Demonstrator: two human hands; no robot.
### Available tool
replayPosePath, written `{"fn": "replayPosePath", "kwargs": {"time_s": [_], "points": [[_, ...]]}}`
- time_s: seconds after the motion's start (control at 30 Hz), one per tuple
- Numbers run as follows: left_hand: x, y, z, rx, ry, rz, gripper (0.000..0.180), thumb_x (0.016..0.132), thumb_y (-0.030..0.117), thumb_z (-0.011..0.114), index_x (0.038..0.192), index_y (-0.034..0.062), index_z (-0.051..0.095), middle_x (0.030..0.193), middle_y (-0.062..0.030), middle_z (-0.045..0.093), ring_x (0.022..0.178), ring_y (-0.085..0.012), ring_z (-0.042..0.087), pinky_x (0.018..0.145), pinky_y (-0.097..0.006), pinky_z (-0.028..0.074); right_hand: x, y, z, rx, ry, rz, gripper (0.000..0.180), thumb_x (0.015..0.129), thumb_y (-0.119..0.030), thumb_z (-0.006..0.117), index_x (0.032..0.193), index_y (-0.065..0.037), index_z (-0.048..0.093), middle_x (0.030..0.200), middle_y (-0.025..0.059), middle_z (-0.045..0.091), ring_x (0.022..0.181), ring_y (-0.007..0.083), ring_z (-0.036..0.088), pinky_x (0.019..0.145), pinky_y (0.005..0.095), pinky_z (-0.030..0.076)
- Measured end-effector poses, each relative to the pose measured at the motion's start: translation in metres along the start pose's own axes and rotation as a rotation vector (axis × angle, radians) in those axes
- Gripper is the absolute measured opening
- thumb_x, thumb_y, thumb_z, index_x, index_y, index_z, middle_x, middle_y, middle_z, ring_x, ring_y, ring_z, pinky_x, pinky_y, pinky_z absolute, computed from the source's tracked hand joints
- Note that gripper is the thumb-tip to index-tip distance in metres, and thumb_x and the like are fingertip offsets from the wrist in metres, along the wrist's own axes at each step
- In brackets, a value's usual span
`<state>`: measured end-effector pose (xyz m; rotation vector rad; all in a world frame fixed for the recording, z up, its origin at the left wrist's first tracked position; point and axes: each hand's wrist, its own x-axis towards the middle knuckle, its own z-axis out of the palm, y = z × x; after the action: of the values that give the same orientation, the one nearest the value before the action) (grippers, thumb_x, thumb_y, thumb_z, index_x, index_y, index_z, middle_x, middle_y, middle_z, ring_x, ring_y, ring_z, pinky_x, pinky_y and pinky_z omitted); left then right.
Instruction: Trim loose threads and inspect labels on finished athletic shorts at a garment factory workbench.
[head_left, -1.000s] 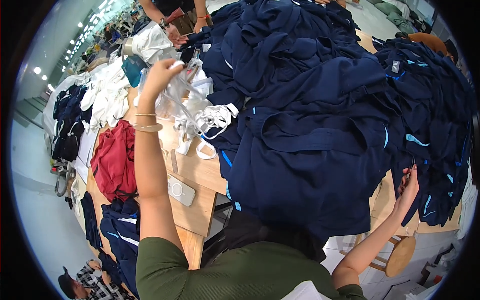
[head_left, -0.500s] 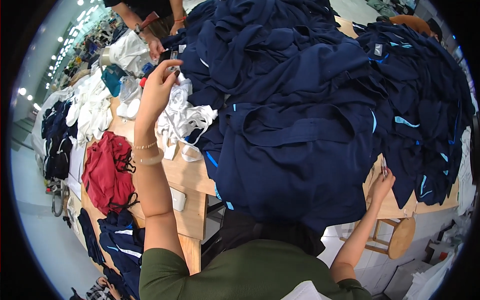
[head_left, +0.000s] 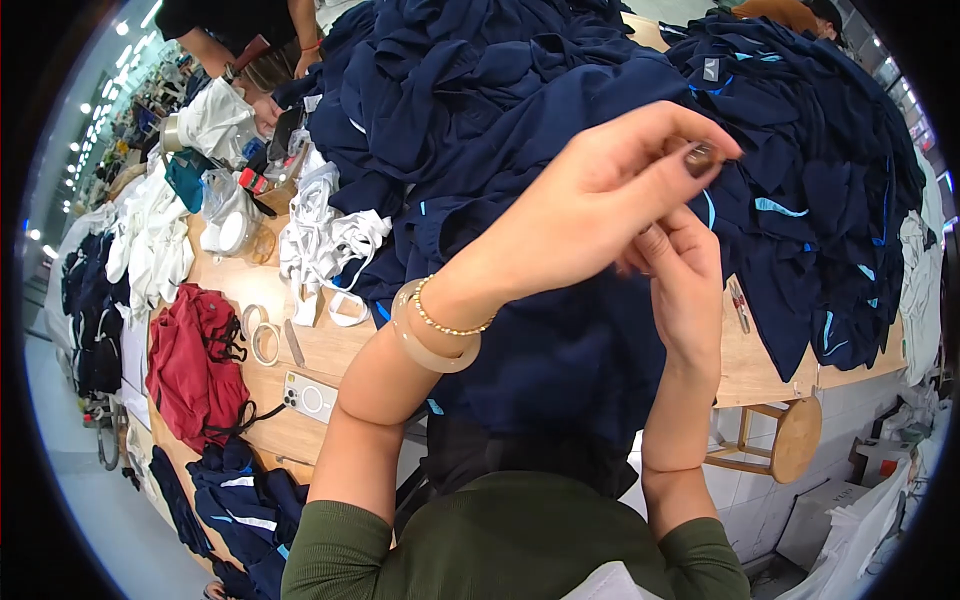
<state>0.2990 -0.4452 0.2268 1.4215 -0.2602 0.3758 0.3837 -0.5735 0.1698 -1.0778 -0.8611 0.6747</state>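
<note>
Both my hands are raised close together above a pile of navy blue garments [head_left: 560,350]. My left hand [head_left: 625,190] crosses in front, its thumb and forefinger pinched together at the tips. Any small thing between them is too fine to make out. Just below and behind it is my right hand [head_left: 685,285], with curled fingers and the thumb pressed against them. My left hand partly covers those fingertips, so what they hold is hidden. Small thread snips [head_left: 738,304] lie on the table to the right, apart from my hands.
On the left of the wooden table [head_left: 345,350] are a red garment [head_left: 198,365], tape rolls [head_left: 264,343], a phone [head_left: 309,398] and white straps [head_left: 330,240]. More navy garments [head_left: 830,200] hang over the right edge, above a wooden stool [head_left: 795,440]. Another person's hand [head_left: 265,110] is at the far left.
My left hand has swung from the far left to the middle. My right hand has let go of the snips on the table and risen to meet it. The view has shifted slightly.
</note>
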Motion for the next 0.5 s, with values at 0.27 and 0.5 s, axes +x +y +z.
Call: {"fn": "replayPosePath", "kwargs": {"time_s": [0.27, 0.5], "points": [[-0.061, -0.058, -0.047, 1.046, 0.069, 0.062, 0.077, 0.073, 0.015, 0.076, 0.142, 0.0063, 0.042, 0.138, -0.0122, 0.043, 0.13, -0.0301, 0.043, 0.106, -0.04, 0.037, -0.037, -0.055, -0.095, 0.347, 0.274, -0.299, 0.023, 0.103, -0.026, 0.047, 0.088, -0.01, 0.045, 0.064, -0.0041, 0.024, 0.054, 0.0067, 0.02, 0.048, 0.0226, 0.017], [-0.066, -0.088, -0.039, 1.038, 0.253, -0.026, 0.069, 0.075, 0.004, 0.065, 0.141, 0.0085, 0.043, 0.117, -0.0118, 0.053, 0.11, -0.0272, 0.053, 0.1, -0.037, 0.04, -0.018, 0.009, -0.044, -0.267, 0.192, -0.069, 0.021, 0.081, -0.003, 0.073, 0.089, -0.009, 0.055, 0.073, -0.0067, 0.043, 0.062, 0.0027, 0.035, 0.055, 0.0201, 0.031]]}}
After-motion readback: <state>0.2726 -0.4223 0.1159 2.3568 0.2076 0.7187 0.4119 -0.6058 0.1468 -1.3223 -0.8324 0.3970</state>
